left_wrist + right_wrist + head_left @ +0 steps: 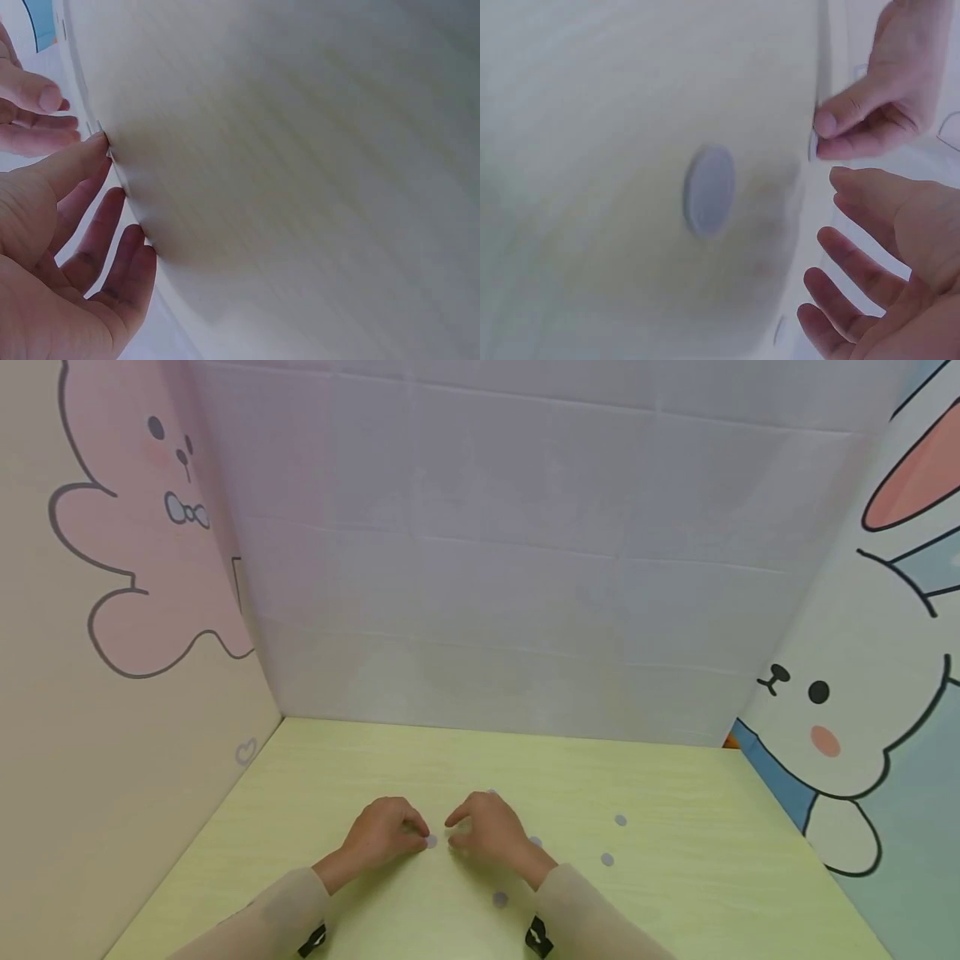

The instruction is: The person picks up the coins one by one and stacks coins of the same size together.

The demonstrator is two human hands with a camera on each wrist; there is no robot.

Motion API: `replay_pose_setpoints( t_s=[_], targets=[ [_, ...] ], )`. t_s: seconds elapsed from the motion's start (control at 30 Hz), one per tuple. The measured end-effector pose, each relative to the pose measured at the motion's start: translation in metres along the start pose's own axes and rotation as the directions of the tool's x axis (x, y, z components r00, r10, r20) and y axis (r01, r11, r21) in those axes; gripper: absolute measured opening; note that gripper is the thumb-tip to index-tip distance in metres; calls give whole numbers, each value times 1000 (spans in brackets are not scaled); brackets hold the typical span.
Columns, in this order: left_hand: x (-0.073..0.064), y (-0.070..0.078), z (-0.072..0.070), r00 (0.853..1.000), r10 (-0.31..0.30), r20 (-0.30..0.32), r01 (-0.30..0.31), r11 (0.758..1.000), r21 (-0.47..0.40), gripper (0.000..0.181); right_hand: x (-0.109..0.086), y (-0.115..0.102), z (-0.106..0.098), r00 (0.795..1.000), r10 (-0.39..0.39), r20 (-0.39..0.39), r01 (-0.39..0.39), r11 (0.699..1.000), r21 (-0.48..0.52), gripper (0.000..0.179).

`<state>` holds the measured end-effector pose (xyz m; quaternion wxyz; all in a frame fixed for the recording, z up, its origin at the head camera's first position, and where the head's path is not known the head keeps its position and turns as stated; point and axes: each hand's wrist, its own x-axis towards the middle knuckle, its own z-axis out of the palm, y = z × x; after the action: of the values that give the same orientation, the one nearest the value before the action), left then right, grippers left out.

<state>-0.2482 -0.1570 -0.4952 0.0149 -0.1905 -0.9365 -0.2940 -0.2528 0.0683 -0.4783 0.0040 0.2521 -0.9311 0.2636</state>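
Observation:
Between thumb and index finger, my left hand pinches the edge of a small grey round disc at the tabletop. From the right wrist view, that disc appears nearly edge-on at the left fingertips. Just to its right is my right hand, thumb and fingers apart and loosely bent, with nothing between them. A second grey disc lies flat on the table near the right hand. Another disc shows beside the right wrist, partly covered by it.
More grey discs lie on the pale yellow table: one nearer the front, a disc and another disc to the right. One disc peeks from behind the right hand. White back panel and cartoon-printed side panels enclose the table.

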Motion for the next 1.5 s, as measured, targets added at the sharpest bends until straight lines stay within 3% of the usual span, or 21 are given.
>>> replay_pose_setpoints(
  t_s=[0.27, 0.67, 0.83, 1.13, 1.33, 1.5],
  targets=[
    [-3, 3, -1, 1000, 3, 2, -3, 1000, -30, 10, -11, 24, -33, 998, -14, -53, 18, 997, 79, 19],
    [-3, 4, -2, 1000, -2, -15, 2, 1000, -16, 11, -53, 41, -54, 995, -47, -87, 50, 998, 28, 18],
    [-3, 3, -1, 1000, -9, -14, 9, 1000, -9, 12, -74, 45, -54, 995, -84, -57, 87, 995, 51, 21],
    [-2, 2, 1, 1000, -6, -15, 6, 1000, -1, 12, -102, 47, -41, 998, -65, 6, 64, 989, 132, 26],
    [-2, 2, 1, 1000, -2, -22, 2, 1000, 5, 12, -111, 50, -29, 988, -150, -24, 151, 987, 46, 28],
    [-3, 2, 1, 1000, -1, -23, 1, 1000, 2, 12, -115, 46, -24, 991, -136, -3, 136, 991, 4, 28]
  ],
)
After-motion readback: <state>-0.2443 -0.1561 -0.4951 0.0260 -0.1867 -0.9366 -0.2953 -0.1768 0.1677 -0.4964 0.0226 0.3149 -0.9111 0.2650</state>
